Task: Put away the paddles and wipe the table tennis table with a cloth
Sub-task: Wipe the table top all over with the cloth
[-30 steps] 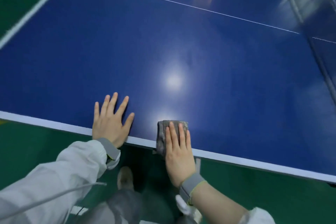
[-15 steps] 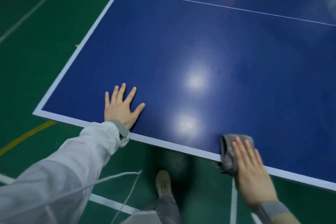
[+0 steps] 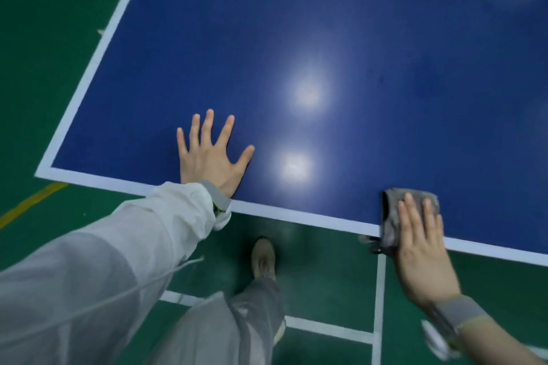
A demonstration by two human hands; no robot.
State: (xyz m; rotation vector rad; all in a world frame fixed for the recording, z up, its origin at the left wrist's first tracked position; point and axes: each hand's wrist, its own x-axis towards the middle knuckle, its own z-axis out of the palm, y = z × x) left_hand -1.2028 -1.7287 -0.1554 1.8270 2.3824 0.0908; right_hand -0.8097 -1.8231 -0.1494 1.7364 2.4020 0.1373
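Glossy blue table (white-edged): right hand flattens crumpled grey cloth.

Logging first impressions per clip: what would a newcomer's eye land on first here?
The glossy blue table tennis table fills the view, with two bright light glares near its middle. At its near edge, the left hand lies flat with fingers spread, and the right hand presses a grey cloth over the white border.

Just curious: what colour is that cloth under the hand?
Grey, slightly mottled cloth; head view.

head view, steeply downward, close over table corner
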